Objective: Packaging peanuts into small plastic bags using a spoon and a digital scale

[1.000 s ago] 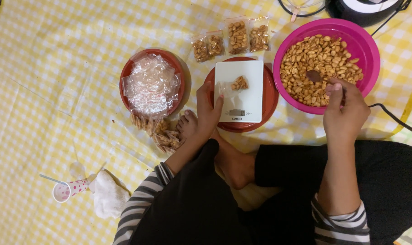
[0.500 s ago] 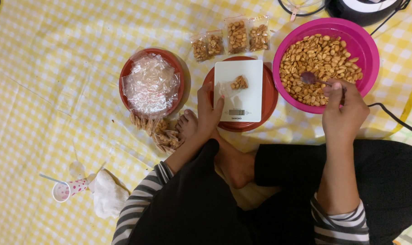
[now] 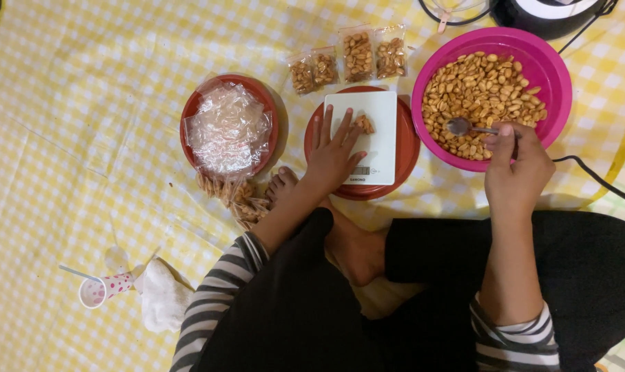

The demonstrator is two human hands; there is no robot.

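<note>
My right hand point(image 3: 517, 172) grips a metal spoon point(image 3: 464, 127) whose bowl rests among the roasted peanuts in the pink bowl point(image 3: 557, 69). My left hand point(image 3: 331, 151) lies flat, fingers spread, on a white kitchen scale point(image 3: 378, 138) that sits on a red plate point(image 3: 409, 148). A small pile of peanuts point(image 3: 364, 124) lies on the scale beside my fingertips. Several filled small clear bags of peanuts point(image 3: 347, 60) lie in a row beyond the scale.
A red bowl point(image 3: 192, 114) heaped with empty clear bags stands at the left, with more filled bags point(image 3: 236, 196) below it. A spotted paper cup point(image 3: 99, 289) and white cloth point(image 3: 164, 296) lie lower left. A black cable point(image 3: 601, 180) runs at the right. All rests on a yellow checked cloth.
My right hand drew the spoon back from the middle of the peanuts toward the bowl's near side. My left hand spread its fingers wider on the scale.
</note>
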